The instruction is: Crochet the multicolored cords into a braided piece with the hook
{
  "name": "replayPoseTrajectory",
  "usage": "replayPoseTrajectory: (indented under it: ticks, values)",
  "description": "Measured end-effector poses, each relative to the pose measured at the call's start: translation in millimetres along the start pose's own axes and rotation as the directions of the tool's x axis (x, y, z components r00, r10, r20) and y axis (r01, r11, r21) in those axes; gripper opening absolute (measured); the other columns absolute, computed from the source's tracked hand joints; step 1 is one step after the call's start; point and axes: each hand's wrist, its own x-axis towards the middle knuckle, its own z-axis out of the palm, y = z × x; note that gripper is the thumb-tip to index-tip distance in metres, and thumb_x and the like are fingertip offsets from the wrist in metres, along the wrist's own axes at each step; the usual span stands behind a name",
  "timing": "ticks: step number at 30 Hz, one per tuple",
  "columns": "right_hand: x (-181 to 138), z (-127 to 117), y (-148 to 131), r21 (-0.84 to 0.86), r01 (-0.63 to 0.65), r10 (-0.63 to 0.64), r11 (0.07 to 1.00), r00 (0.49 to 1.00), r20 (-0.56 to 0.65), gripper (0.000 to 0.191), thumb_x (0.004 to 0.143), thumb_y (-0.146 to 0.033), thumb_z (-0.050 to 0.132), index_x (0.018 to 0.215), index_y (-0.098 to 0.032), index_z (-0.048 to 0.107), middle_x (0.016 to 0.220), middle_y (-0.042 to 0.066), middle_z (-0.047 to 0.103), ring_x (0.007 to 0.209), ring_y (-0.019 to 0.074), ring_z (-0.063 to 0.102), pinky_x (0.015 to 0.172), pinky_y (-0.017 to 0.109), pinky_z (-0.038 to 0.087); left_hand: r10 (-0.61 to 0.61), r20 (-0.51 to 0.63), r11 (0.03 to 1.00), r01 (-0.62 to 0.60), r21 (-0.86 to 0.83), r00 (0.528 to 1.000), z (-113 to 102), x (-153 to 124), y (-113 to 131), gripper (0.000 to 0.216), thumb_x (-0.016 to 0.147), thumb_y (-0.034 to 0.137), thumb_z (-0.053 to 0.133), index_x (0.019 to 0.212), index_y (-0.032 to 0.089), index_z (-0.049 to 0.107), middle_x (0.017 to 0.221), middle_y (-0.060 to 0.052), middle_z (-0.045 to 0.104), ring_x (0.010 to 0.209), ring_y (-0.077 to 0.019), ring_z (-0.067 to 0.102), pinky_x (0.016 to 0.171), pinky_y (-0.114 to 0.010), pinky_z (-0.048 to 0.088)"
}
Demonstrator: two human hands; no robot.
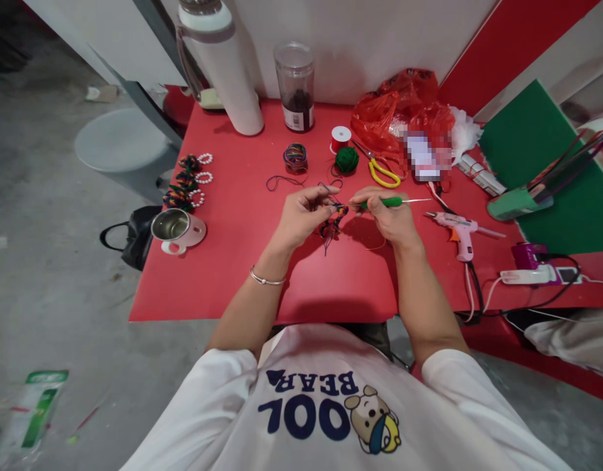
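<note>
Over the middle of the red table, my left hand (309, 210) pinches a small crochet piece (333, 224) in dark, multicoloured yarn, with loose strands hanging below it. My right hand (387, 212) is closed around the green handle of a crochet hook (390, 202). One thin metal end points at the crochet piece, and another sticks out to the right. Whether the hook's tip is inside a stitch is too small to tell. Behind my hands lies a multicoloured yarn ball (295, 158), its loose strand trailing on the table. A green yarn ball (347, 160) sits beside it.
Crocheted pieces with white bead rings (184, 183) and a metal cup (178, 230) stand at left. A white flask (227, 72), clear jar (295, 85) and red bag (404, 104) line the back. Scissors (384, 171), a pink glue gun (459, 232) and cables are at right.
</note>
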Motion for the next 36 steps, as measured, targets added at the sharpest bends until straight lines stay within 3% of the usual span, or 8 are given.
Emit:
replayPoseTrajectory:
  ticks: [8,16,19,22,25,27,31,36]
  values:
    - [0.6,7.6,2.1,-0.01,0.026,-0.027,1.0,0.998,-0.057,0.041,0.088,-0.067,0.075,0.092,-0.028,0.086,0.095,0.004,0.081,0.08,0.0163,0.075,0.073,0.032,0.065,0.004,-0.015,0.999,-0.005,-0.054,1.0,1.7,1.7,-3.4,0.053,0.07,0.01,0.083,0.122,0.019,0.076,0.078,0.001,0.071,0.066,-0.0093,0.065,0.061,-0.021,0.049]
    - [-1.1,11.2,7.3,0.048,0.056,-0.053,0.997,0.996,-0.066,0.04,0.096,-0.065,0.066,0.094,-0.03,0.086,0.098,0.004,0.079,0.083,0.0176,0.075,0.077,0.035,0.067,-0.056,-0.03,0.992,0.052,-0.112,0.998,4.1,1.2,-6.7,0.056,0.07,0.015,0.085,0.125,0.021,0.075,0.076,0.001,0.072,0.058,-0.0089,0.059,0.048,-0.022,0.037]
    - [-2.1,12.9,0.8,-0.09,0.066,-0.069,0.994,0.997,-0.032,0.038,0.098,-0.064,0.064,0.1,-0.032,0.086,0.112,0.005,0.08,0.103,0.0214,0.076,0.093,0.041,0.066,-0.032,-0.027,0.992,0.029,-0.12,0.999,5.9,0.9,-7.4,0.056,0.07,0.014,0.085,0.125,0.02,0.074,0.076,0.001,0.072,0.064,-0.0094,0.064,0.057,-0.021,0.044]
    - [-2.0,15.1,-2.6,-0.28,0.166,-0.165,0.945,0.986,0.028,0.035,0.099,-0.061,0.064,0.11,-0.035,0.084,0.123,0.005,0.079,0.119,0.0232,0.073,0.11,0.047,0.059,-0.003,-0.035,0.991,-0.002,-0.133,0.999,7.6,1.1,-8.2,0.06,0.07,0.015,0.086,0.128,0.02,0.072,0.076,0.003,0.071,0.067,-0.0091,0.065,0.064,-0.021,0.048]
    - [-1.9,18.4,0.9,-0.38,0.26,-0.246,0.888,0.965,0.086,0.036,0.099,-0.061,0.064,0.121,-0.037,0.08,0.128,0.004,0.079,0.122,0.0238,0.073,0.114,0.048,0.056,-0.017,-0.063,0.983,0.005,-0.182,0.998,8.0,1.4,-8.1,0.062,0.069,0.016,0.087,0.129,0.021,0.071,0.075,0.003,0.07,0.061,-0.0078,0.061,0.058,-0.021,0.044]
    - [-2.5,21.2,4.0,-0.403,0.284,-0.276,0.87,0.958,0.079,0.039,0.098,-0.064,0.064,0.123,-0.038,0.08,0.131,0.004,0.079,0.123,0.0249,0.072,0.114,0.049,0.055,-0.076,-0.061,0.971,0.06,-0.233,0.995,6.7,1.4,-6.7,0.061,0.068,0.018,0.086,0.127,0.022,0.073,0.075,0.004,0.07,0.05,-0.0052,0.049,0.048,-0.022,0.034]
    - [-4.5,24.5,6.1,-0.304,0.26,-0.27,0.917,0.963,0.008,0.041,0.096,-0.068,0.063,0.118,-0.038,0.081,0.126,0.003,0.081,0.123,0.0261,0.072,0.113,0.05,0.055,-0.197,0.04,0.928,0.2,-0.313,0.98,1.1,1.2,-0.7,0.054,0.066,0.02,0.086,0.118,0.024,0.076,0.073,0.005,0.068,0.041,-0.0016,0.024,0.04,-0.024,0.015]
    - [-3.0,16.5,10.6,-0.059,0.097,-0.096,0.994,0.995,0.012,0.046,0.093,-0.075,0.062,0.104,-0.036,0.084,0.107,0.003,0.084,0.101,0.0237,0.076,0.092,0.043,0.062,-0.267,0.19,0.901,0.315,-0.298,0.945,-6.4,1.3,6.6,0.046,0.06,0.016,0.084,0.106,0.021,0.08,0.068,0.005,0.064,0.04,-0.0004,0.021,0.04,-0.023,0.01]
